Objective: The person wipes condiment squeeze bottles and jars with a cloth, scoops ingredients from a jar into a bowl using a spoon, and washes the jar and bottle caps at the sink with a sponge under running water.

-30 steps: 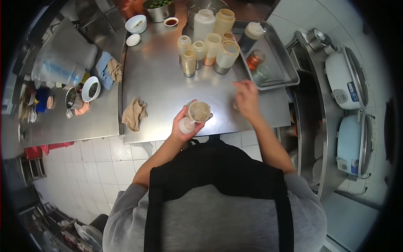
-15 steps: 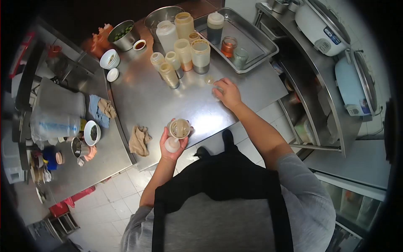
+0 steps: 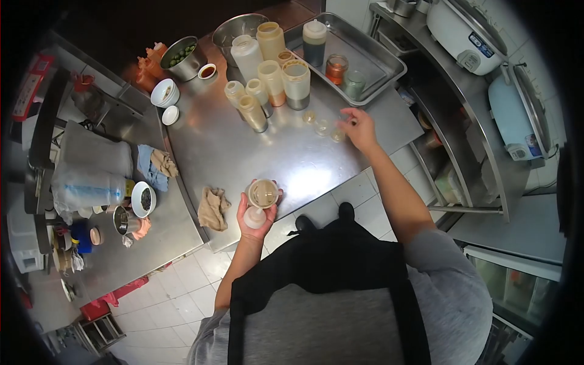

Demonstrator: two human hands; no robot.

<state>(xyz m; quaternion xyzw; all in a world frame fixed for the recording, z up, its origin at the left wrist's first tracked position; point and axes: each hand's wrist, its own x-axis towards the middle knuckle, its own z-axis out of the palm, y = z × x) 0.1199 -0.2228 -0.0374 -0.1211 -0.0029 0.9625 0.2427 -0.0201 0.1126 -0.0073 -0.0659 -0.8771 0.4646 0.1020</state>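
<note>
My left hand [image 3: 262,226] is closed around translucent squeeze-bottle caps. A wide round cap [image 3: 264,193] faces up, and a paler nozzle cap [image 3: 255,217] lies against it in the palm. My right hand [image 3: 362,131] hovers over the steel table with finger and thumb apart, seemingly around nothing. Beside its fingertips lie small clear round lids: one nearest the hand [image 3: 338,135], a middle one [image 3: 322,127] and a farther one [image 3: 309,117]. Beyond them stand several uncapped squeeze bottles, including a wide one with grey contents [image 3: 297,85] and a slim tan one [image 3: 253,114].
A steel tray [image 3: 380,76] at the back right holds a dark-filled bottle [image 3: 314,44], a red jar [image 3: 336,68] and a green glass jar [image 3: 353,84]. A beige cloth [image 3: 213,208] lies left of my left hand. Small white bowls [image 3: 165,93] stand at the back left.
My right hand has moved right and lifted away, and more clear lids now show where it was. The left hand keeps its hold on the caps. The whole view has shifted slightly.
</note>
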